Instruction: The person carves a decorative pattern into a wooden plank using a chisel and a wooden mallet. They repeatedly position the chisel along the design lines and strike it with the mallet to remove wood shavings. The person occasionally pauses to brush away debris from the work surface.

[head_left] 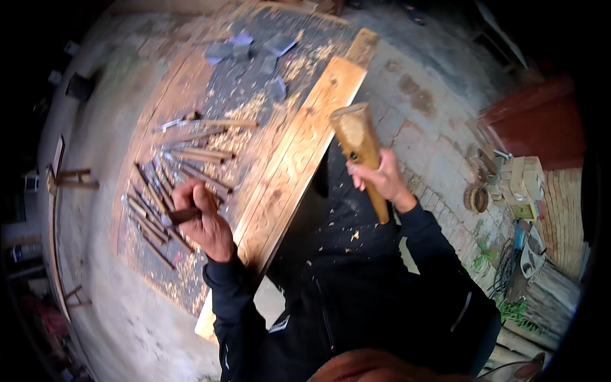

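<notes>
My right hand (384,180) is wrapped round the handle of a wooden mallet (354,130), its thick head pointing up and away from me. Over the near end of the pile of tools, my left hand (209,223) is closed on a short dark wooden-handled tool, which looks like a carving chisel (184,216). Most of that tool is hidden by my fingers. Between my hands lies a long pale wooden board (289,159), slanting from lower left to upper right, with curved patterns along its face. Several carving chisels (153,191) with wooden handles lie fanned out left of the board.
Wood shavings are scattered over the worktable (191,95). Dark and bluish sheets (280,44) lie at its far end. A wooden stand (76,178) is on the floor at left. To the right are a box (523,184), a coil of cable (506,270) and logs (554,286).
</notes>
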`<control>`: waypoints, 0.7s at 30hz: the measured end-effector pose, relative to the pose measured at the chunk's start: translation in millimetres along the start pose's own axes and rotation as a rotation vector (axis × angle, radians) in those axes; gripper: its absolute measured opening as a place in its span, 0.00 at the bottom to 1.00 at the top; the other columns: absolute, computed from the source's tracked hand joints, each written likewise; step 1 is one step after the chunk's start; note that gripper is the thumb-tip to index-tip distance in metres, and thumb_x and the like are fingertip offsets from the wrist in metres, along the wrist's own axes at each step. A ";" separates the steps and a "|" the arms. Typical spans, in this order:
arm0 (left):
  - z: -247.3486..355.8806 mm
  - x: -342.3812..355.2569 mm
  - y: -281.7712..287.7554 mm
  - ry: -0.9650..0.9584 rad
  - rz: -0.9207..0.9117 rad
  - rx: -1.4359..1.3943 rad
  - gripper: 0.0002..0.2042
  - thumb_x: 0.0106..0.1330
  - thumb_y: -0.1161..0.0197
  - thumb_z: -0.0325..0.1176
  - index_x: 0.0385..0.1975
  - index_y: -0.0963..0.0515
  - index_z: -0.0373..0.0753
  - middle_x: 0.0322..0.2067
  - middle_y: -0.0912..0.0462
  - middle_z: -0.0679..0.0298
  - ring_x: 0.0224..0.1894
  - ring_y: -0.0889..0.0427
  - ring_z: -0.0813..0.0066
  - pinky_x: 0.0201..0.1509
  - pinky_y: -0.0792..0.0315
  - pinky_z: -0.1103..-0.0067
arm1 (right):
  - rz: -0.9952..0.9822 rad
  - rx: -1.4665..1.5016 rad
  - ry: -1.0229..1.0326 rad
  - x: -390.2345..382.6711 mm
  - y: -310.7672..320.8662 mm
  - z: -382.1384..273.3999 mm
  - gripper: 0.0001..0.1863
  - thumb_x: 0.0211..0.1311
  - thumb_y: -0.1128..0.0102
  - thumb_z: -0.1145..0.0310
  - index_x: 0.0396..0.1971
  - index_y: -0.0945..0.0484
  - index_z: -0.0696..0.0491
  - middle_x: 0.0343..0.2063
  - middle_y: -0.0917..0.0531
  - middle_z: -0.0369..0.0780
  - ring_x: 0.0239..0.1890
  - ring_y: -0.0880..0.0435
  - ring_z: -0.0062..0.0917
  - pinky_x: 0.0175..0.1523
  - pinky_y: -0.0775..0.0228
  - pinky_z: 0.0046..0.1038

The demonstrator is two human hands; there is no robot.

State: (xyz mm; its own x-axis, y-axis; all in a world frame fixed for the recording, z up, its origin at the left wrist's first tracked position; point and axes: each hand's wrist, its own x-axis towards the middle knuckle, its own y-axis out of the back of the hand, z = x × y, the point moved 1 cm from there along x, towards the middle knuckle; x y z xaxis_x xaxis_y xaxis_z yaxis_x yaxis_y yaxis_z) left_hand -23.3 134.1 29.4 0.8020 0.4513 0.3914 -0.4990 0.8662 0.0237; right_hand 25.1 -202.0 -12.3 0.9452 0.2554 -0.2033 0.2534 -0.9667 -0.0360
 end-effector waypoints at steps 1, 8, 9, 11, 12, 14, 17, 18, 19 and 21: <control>9.7 5.4 1.9 -0.011 0.024 -0.101 0.08 0.81 0.44 0.35 0.43 0.27 0.37 0.26 0.32 0.71 0.23 0.40 0.86 0.26 0.45 0.83 | 0.014 0.017 0.011 0.6 -3.5 0.8 0.10 0.64 0.33 0.70 0.35 0.19 0.63 0.24 0.17 0.37 0.21 0.20 0.18 0.27 0.27 0.22; 18.4 11.6 3.5 0.150 0.061 -0.716 0.22 0.84 0.54 0.48 0.25 0.35 0.42 0.17 0.43 0.72 0.15 0.49 0.84 0.17 0.54 0.83 | -0.013 0.039 0.068 0.5 -9.5 -3.7 0.21 0.65 0.37 0.71 0.54 0.24 0.68 0.32 0.17 0.42 0.24 0.19 0.20 0.27 0.28 0.21; 13.9 10.5 0.0 0.183 0.100 -0.744 0.24 0.84 0.55 0.49 0.22 0.38 0.43 0.16 0.45 0.72 0.14 0.51 0.83 0.17 0.55 0.83 | -0.016 0.040 0.073 1.0 -8.7 -2.6 0.22 0.65 0.37 0.71 0.55 0.25 0.68 0.32 0.17 0.42 0.24 0.19 0.20 0.27 0.28 0.21; 4.6 9.3 -4.1 0.218 0.062 -0.788 0.24 0.84 0.55 0.49 0.22 0.39 0.44 0.15 0.45 0.72 0.14 0.52 0.83 0.17 0.56 0.82 | -0.021 0.036 0.077 1.3 -6.4 -1.3 0.22 0.66 0.38 0.71 0.56 0.25 0.68 0.33 0.17 0.42 0.24 0.19 0.20 0.27 0.28 0.21; 1.6 7.1 -6.4 0.237 0.041 -0.809 0.24 0.84 0.55 0.50 0.22 0.39 0.44 0.15 0.46 0.72 0.14 0.52 0.83 0.17 0.56 0.82 | -0.025 0.031 0.077 2.5 -5.6 -2.2 0.23 0.66 0.38 0.71 0.56 0.26 0.68 0.33 0.17 0.42 0.24 0.19 0.20 0.28 0.28 0.21; -2.4 3.9 -10.8 0.308 0.067 -0.765 0.25 0.83 0.54 0.50 0.20 0.41 0.45 0.14 0.47 0.73 0.14 0.54 0.83 0.17 0.57 0.81 | -0.027 0.026 0.081 3.1 -4.8 -2.0 0.23 0.66 0.38 0.71 0.56 0.26 0.69 0.33 0.17 0.41 0.24 0.19 0.20 0.28 0.28 0.21; -8.3 2.7 -15.9 0.419 0.120 -0.766 0.26 0.83 0.52 0.49 0.18 0.43 0.47 0.13 0.48 0.74 0.13 0.55 0.83 0.17 0.58 0.80 | -0.022 0.026 0.083 3.1 -5.0 -2.4 0.23 0.65 0.39 0.71 0.56 0.26 0.69 0.33 0.16 0.41 0.24 0.19 0.20 0.28 0.28 0.21; -10.1 2.6 -16.2 0.413 0.121 -0.764 0.26 0.82 0.50 0.48 0.18 0.43 0.46 0.13 0.48 0.73 0.13 0.54 0.83 0.17 0.57 0.81 | -0.020 0.028 0.076 3.0 -5.1 -2.9 0.23 0.65 0.39 0.71 0.56 0.26 0.69 0.33 0.16 0.41 0.24 0.19 0.20 0.28 0.28 0.21; -11.9 2.2 -15.6 0.406 0.123 -0.761 0.26 0.82 0.49 0.48 0.18 0.43 0.46 0.13 0.47 0.73 0.13 0.53 0.84 0.16 0.57 0.81 | -0.018 0.029 0.070 2.8 -5.4 -3.5 0.23 0.65 0.39 0.71 0.56 0.26 0.69 0.33 0.17 0.41 0.24 0.19 0.20 0.28 0.28 0.21; -13.0 2.9 -15.1 0.410 0.129 -0.765 0.26 0.81 0.46 0.48 0.18 0.43 0.45 0.13 0.48 0.73 0.13 0.52 0.84 0.16 0.57 0.81 | -0.022 0.031 0.079 3.4 -7.3 -4.2 0.23 0.65 0.39 0.71 0.56 0.26 0.69 0.33 0.17 0.41 0.24 0.19 0.20 0.28 0.28 0.21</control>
State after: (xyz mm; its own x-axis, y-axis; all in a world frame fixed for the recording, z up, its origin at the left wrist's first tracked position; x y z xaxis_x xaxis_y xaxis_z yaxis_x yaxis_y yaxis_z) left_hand -9.1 125.1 18.2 0.8826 0.4698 -0.0167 -0.3550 0.6427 -0.6789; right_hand 27.3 -194.0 -8.7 0.9530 0.2763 -0.1245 0.2692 -0.9605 -0.0706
